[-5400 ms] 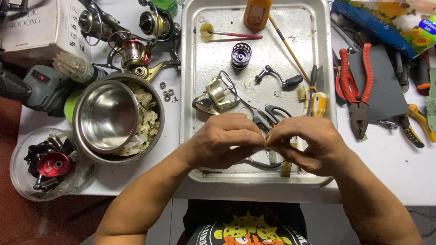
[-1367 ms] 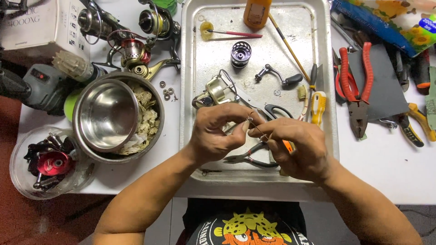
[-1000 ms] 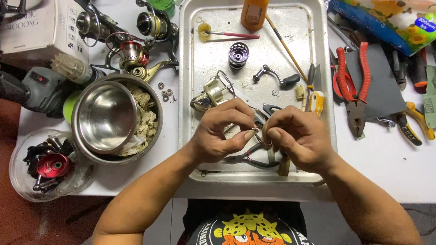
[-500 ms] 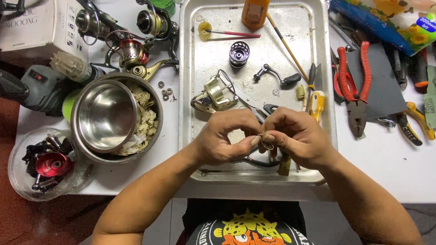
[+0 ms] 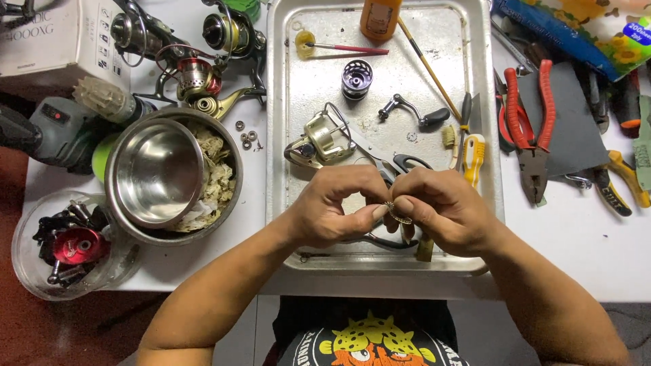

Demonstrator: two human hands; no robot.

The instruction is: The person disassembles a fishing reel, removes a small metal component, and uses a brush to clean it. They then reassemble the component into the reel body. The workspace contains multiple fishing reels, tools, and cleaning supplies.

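Left hand (image 5: 332, 210) and right hand (image 5: 441, 210) pinch one small metal ring (image 5: 393, 211) between fingertips above the steel tray (image 5: 278, 135), near the desk's front edge, so dropped parts stay contained.

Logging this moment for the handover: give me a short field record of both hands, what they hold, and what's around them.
left hand: pinching small metal ring
right hand: pinching the same ring from the other side
where: over near end of metal tray
in tray: gold reel rotor, dark spool, reel handle
left of tray: steel bowls
right of tray: red pliers
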